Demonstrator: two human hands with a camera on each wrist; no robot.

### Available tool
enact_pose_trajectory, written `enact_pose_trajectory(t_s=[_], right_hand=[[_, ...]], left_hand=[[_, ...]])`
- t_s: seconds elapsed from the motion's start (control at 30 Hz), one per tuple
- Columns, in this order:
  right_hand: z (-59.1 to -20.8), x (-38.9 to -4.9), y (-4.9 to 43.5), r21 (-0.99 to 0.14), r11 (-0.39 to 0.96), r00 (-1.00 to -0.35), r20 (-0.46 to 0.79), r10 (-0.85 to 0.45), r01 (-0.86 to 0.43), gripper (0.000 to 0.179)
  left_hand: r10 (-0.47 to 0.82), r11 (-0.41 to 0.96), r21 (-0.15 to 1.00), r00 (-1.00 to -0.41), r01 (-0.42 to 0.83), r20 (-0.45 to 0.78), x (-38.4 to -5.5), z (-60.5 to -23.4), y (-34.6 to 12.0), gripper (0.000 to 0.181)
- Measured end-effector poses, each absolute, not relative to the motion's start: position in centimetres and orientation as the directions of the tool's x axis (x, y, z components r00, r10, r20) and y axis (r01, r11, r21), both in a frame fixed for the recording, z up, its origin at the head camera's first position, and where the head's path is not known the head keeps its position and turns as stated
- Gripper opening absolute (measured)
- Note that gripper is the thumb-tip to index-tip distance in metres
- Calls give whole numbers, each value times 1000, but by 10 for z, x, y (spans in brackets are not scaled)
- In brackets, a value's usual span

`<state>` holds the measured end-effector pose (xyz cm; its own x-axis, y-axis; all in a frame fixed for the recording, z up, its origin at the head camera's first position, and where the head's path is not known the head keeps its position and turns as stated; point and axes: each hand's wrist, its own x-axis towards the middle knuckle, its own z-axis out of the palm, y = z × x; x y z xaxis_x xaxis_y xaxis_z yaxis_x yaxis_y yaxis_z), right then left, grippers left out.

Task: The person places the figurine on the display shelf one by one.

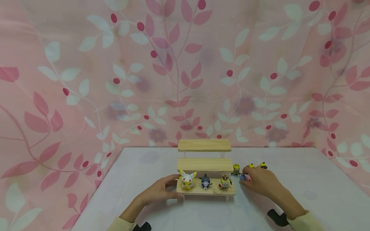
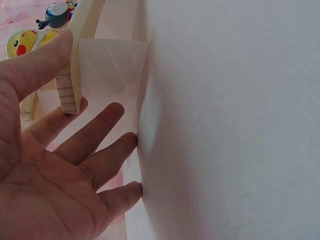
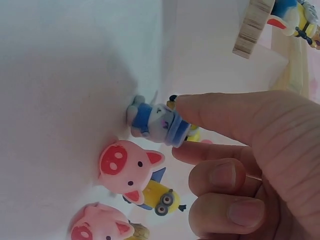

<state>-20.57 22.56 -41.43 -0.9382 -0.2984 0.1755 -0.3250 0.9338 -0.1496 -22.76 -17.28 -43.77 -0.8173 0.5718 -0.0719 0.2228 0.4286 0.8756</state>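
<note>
A three-tier wooden display stand (image 1: 203, 164) is gripped at the left end of its lowest shelf by my left hand (image 1: 160, 191); thumb and index finger pinch the board, the other fingers spread. On that shelf stand a white-and-yellow figurine (image 1: 187, 179), a dark-capped figurine (image 1: 205, 182) and a crowned yellow figurine (image 1: 224, 182). Right of the stand, my right hand (image 1: 261, 179) pinches the hat of a small blue-hatted figurine (image 3: 155, 122) between thumb and index finger. Its feet appear to touch the table. My other right fingers are curled.
Beside the right hand are a pink pig figurine (image 3: 129, 167), a second pig (image 3: 100, 224) and a minion figurine (image 3: 162, 197). Another yellow figurine (image 1: 236, 169) stands close to the stand's right end. Pink leaf-patterned cloth (image 1: 179, 80) hangs behind the white-covered table (image 1: 144, 166).
</note>
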Motion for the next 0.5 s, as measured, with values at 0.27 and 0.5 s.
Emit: enact_pose_trajectory(t_s=[0.27,0.5], right_hand=[[-417,-207,223,-125,935,-934,183,-306,-331,27],[-417,-207,223,-122,939,-937,181,-299,-323,25]], left_hand=[[570,428,877,-818,218,-75,-228,-438,-173,69],[567,424,880,-820,214,-73,-227,-437,-173,69]])
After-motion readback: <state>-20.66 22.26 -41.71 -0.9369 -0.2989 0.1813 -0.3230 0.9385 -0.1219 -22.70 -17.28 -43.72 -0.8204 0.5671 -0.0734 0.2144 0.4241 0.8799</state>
